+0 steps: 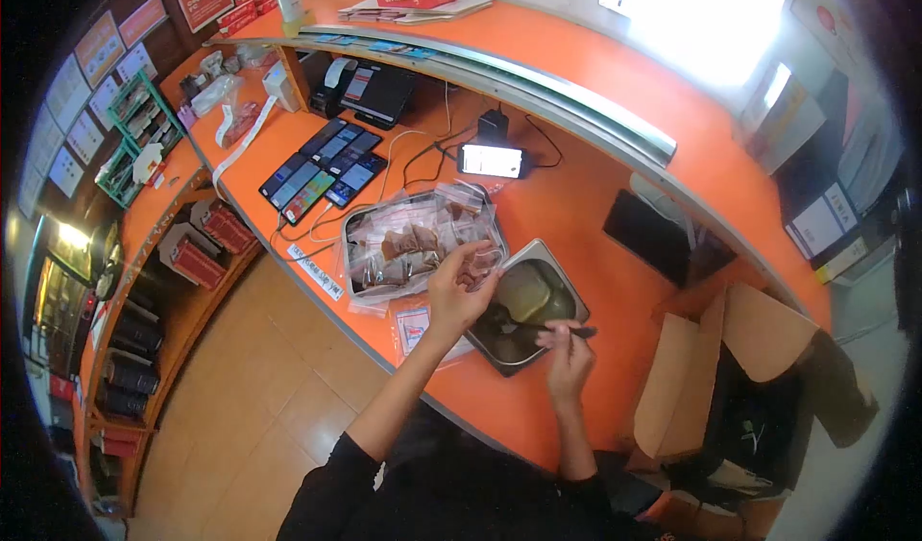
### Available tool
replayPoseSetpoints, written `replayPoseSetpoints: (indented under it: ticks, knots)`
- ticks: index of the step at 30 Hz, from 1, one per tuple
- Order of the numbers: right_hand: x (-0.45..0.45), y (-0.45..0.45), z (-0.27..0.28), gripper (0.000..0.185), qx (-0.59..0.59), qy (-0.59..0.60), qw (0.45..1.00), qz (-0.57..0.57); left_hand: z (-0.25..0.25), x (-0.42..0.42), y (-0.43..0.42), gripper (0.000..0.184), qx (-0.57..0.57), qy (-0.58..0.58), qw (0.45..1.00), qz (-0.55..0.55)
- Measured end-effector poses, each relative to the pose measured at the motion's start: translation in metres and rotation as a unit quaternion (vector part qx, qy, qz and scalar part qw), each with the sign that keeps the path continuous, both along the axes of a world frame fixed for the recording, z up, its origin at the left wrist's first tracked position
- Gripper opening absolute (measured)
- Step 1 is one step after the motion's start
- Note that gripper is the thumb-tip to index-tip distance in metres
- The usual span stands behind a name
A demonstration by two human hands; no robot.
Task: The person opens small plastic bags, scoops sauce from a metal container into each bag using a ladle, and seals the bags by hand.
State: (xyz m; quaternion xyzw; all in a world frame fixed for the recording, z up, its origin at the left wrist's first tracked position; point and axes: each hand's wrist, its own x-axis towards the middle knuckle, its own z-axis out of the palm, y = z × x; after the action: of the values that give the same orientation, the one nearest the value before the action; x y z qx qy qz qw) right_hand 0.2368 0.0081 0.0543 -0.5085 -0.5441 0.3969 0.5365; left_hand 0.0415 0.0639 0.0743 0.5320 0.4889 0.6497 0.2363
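My left hand (pixel 459 291) has its fingers closed on a small clear plastic bag (pixel 483 264), next to the rim of a metal pan (pixel 574 294). My right hand (pixel 567 360) grips the dark handle of a spoon (pixel 528 328); its far end dips into the pan and is hard to make out. Greenish-yellow contents (pixel 528 291) show inside the pan. To the left stands a tray (pixel 348 253) heaped with small clear bags of something brown (pixel 413 243). A printed plastic packet (pixel 411 323) lies beneath my left wrist.
Several phones (pixel 322 171) lie behind the tray, with cables around them. A lit phone (pixel 492 161) rests near a charger. A black tablet-like panel (pixel 645 237) is right of the pan. An open cardboard box (pixel 682 387) stands at the right. A raised counter ledge (pixel 538 80) curves behind.
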Motion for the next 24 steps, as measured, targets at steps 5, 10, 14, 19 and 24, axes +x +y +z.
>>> replayPoseSetpoints:
  ticks: [5,10,14,19,24]
  knots:
    - [0.010,-0.005,0.009,0.034,0.019,0.039,0.999,-0.010,0.005,0.007,-0.001,0.042,-0.020,-0.005,1.000,0.006]
    - [-0.002,0.008,0.001,0.031,0.047,0.023,0.998,0.031,0.006,0.006,0.003,0.041,-0.049,0.055,0.997,0.004]
    - [0.018,-0.008,-0.018,0.029,0.046,-0.025,0.998,-0.024,0.007,0.008,0.006,0.043,-0.046,0.046,0.997,0.044]
    - [-0.005,0.005,0.005,0.030,0.052,0.042,0.998,0.017,0.010,0.013,0.008,0.040,-0.035,0.052,0.997,0.042]
    - [0.017,-0.004,-0.018,0.032,0.054,-0.004,0.997,-0.054,0.002,0.008,0.014,0.039,-0.003,0.048,0.998,0.040]
